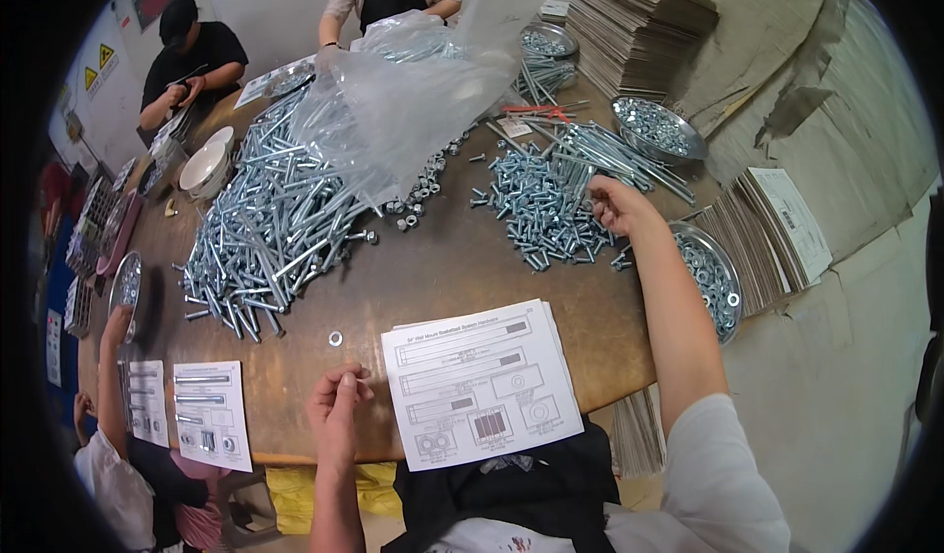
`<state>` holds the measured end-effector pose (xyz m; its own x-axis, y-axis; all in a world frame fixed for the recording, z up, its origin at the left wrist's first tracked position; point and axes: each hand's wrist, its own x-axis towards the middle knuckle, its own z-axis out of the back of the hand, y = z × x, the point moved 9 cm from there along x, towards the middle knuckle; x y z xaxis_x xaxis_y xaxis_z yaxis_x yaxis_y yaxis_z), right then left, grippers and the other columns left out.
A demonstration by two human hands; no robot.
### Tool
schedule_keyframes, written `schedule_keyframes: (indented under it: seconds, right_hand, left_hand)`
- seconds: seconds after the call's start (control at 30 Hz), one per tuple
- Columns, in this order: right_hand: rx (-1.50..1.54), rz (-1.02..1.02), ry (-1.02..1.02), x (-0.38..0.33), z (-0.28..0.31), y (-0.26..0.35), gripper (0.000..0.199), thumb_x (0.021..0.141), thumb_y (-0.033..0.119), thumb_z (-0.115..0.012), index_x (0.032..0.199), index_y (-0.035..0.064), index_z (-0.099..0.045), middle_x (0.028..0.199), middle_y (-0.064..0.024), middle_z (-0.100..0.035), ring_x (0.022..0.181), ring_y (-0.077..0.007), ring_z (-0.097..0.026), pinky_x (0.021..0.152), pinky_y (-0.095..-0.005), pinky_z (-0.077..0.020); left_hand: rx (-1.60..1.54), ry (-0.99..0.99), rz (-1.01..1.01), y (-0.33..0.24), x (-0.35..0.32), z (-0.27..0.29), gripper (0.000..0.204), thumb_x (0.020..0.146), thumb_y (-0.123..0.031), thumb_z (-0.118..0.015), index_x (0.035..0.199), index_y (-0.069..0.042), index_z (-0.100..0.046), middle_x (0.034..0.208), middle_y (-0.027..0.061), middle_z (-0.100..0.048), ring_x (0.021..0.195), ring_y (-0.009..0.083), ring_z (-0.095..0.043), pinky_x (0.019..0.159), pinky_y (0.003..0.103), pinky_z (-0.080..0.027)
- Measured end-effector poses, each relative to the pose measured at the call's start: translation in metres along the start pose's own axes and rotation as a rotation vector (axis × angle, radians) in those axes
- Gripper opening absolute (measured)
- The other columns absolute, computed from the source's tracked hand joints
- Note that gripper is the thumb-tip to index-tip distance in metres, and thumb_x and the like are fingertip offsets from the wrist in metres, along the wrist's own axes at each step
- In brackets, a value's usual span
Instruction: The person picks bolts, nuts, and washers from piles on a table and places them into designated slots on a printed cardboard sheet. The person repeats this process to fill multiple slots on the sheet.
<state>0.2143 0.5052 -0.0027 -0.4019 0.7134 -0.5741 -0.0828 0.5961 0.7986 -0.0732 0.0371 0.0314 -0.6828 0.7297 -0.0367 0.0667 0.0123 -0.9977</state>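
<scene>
Across brown table (472, 268) | bolt piles (270, 224) | pale wall (261, 22) behind | left hand (336, 410), right hand (619, 207): grip can't be told

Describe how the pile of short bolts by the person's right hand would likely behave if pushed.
The short bolts would probably scatter rather than move as one, since they lie loose in a heap. Single ones may roll in a curve, as their heads look wider than their shanks. Each is likely heavy for its size, judging by the metallic shine.
</scene>
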Motion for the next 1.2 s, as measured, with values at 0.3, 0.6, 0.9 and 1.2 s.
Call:
schedule_keyframes:
  seconds: [0.3, 0.6, 0.9, 1.2]
  right_hand:
    - [-0.351, 0.354, 0.44, -0.176, -0.203, -0.071, 0.012, 0.092, 0.011, -0.064, 0.101, 0.0028, -0.064, 0.105, -0.0094, -0.071, 0.084, -0.0116, -0.07, 0.064, -0.0215, -0.0542]
    - [-0.33, 0.422, 0.474, -0.183, -0.257, -0.129, 0.016, 0.098, 0.013, -0.06, 0.106, 0.0018, -0.068, 0.111, -0.0082, -0.07, 0.096, -0.0127, -0.069, 0.072, -0.0212, -0.0524]
    - [-0.369, 0.405, 0.223, -0.182, -0.178, -0.12, 0.022, 0.087, 0.007, -0.07, 0.108, 0.0006, -0.069, 0.096, -0.0053, -0.07, 0.076, -0.0081, -0.063, 0.066, -0.0228, -0.0514]
    - [-0.951, 0.949, -0.071, -0.197, -0.122, -0.093, 0.019, 0.08, 0.008, -0.074, 0.098, 0.0036, -0.073, 0.092, -0.0067, -0.066, 0.069, -0.0169, -0.062, 0.064, -0.0282, -0.0498]
  left_hand:
    - [0.12, 0.141, -0.02, -0.023, 0.029, -0.031, 0.023, 0.099, -0.015, -0.059, 0.114, 0.002, -0.066, 0.102, 0.0044, -0.068, 0.088, 0.0108, -0.063, 0.081, 0.026, -0.053]
    - [0.304, 0.161, 0.017, 0.009, 0.033, -0.01, 0.024, 0.097, -0.007, -0.061, 0.118, 0.001, -0.067, 0.103, 0.0048, -0.069, 0.088, 0.0091, -0.061, 0.077, 0.025, -0.051]
    - [0.66, 0.285, -0.362, -0.01, 0.032, -0.054, 0.016, 0.086, -0.01, -0.072, 0.1, -0.003, -0.071, 0.09, 0.0097, -0.064, 0.077, 0.0234, -0.063, 0.069, 0.033, -0.05]
    - [0.614, 0.358, -0.26, -0.009, 0.038, -0.064, 0.02, 0.084, -0.009, -0.074, 0.103, -0.003, -0.073, 0.089, 0.0092, -0.065, 0.073, 0.0198, -0.063, 0.066, 0.031, -0.049]
